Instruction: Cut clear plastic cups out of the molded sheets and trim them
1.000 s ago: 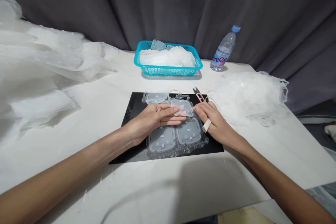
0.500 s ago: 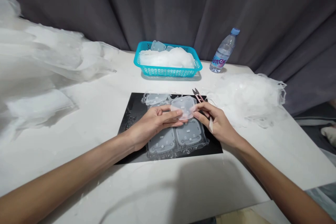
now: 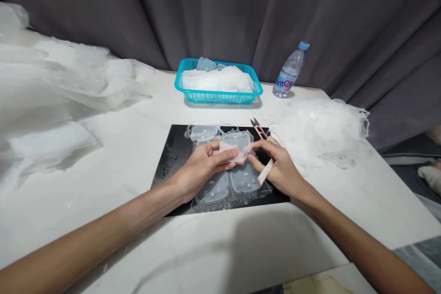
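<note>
A translucent, rounded soft plastic piece is pinched in my left hand, thumb on top and fingers beneath. At the piece's right edge are the closed thumb and forefinger of my right hand. A flat white stick is tucked in that same hand and juts out toward the lower left; its other end is hidden. Below both hands, a sheet of similar translucent pieces with ragged edges lies on a black board. Pink-handled thread snips rest beyond my right hand, points facing away.
At the back stands a turquoise basket filled with whitish pieces. A water bottle is to its right. A heap of stringy translucent scrap lies on the right, and large bags of white material occupy the left.
The held piece has tilted and come slightly lower. My right hand has turned, so the white stick now shows longer and points to the lower left. The view has shifted a little.
</note>
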`<state>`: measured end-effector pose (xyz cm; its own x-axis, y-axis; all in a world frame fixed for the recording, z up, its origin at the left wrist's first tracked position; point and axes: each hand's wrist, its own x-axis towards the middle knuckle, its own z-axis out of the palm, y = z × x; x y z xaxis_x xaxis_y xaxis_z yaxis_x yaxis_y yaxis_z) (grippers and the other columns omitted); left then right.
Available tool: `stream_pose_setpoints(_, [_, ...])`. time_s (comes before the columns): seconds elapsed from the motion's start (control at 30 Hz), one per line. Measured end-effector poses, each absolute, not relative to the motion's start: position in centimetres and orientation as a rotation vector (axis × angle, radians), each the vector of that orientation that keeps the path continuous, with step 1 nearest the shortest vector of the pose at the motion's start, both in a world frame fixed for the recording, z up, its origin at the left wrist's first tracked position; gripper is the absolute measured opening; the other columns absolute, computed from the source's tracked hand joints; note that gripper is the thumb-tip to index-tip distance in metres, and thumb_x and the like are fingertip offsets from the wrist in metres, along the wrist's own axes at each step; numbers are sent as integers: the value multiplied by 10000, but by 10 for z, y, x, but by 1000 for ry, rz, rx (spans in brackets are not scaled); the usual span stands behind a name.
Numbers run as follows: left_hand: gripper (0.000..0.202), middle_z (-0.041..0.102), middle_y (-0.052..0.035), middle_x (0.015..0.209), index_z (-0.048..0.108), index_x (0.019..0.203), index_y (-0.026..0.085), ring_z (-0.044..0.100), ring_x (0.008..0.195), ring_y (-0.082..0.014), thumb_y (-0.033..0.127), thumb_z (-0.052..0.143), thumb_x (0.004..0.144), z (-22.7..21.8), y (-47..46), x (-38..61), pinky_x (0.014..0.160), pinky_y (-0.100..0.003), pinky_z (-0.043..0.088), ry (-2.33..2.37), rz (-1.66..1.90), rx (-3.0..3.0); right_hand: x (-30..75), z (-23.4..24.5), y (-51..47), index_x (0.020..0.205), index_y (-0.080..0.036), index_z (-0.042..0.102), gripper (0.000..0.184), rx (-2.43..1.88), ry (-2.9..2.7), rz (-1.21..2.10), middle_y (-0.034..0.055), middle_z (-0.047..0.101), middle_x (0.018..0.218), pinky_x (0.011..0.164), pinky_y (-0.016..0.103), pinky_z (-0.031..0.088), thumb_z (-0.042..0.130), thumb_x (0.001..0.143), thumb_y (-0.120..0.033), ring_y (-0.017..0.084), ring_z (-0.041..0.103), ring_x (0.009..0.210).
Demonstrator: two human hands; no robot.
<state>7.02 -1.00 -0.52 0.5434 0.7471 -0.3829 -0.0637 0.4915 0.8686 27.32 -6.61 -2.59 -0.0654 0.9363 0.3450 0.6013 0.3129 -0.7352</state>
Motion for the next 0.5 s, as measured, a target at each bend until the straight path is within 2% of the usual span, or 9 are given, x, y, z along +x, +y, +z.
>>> stream_pose_setpoints(0.1, [236, 798, -54, 923, 752, 905, 143, 726, 879, -140, 342, 861, 842, -2, -14, 70, 849, -219, 558, 863, 527, 930, 274, -35, -56, 905, -223, 657, 104, -1487, -1778, 398, 52, 696, 929, 835, 382, 471, 609, 889, -133, 247, 611, 917])
stream_pose_setpoints(0.2, [201, 799, -55, 912, 773, 909, 144, 725, 896, -141, 325, 845, 859, 1, -13, 68, 859, -211, 552, 850, 478, 935, 282, -37, -49, 883, -220, 667, 122, -1564, -1790, 398, 49, 723, 941, 833, 386, 466, 611, 864, -113, 252, 607, 916])
stream_pose_setpoints(0.4, [282, 792, -96, 1181, 772, 1141, 166, 735, 1074, -201, 292, 808, 891, -3, -11, 64, 994, -289, 554, 789, 459, 970, 301, -20, -57, 1080, -226, 689, 133, -1307, -1955, 739, 58, 709, 1148, 981, 428, 467, 634, 958, -229, 241, 604, 1079])
stream_pose_setpoints(0.5, [282, 790, -113, 1198, 772, 1132, 149, 731, 1113, -225, 295, 802, 893, -5, -12, 65, 1025, -316, 545, 790, 493, 978, 300, -12, -60, 1053, -230, 704, 115, -1253, -1880, 856, 45, 710, 1063, 934, 399, 492, 619, 998, -284, 215, 633, 1009])
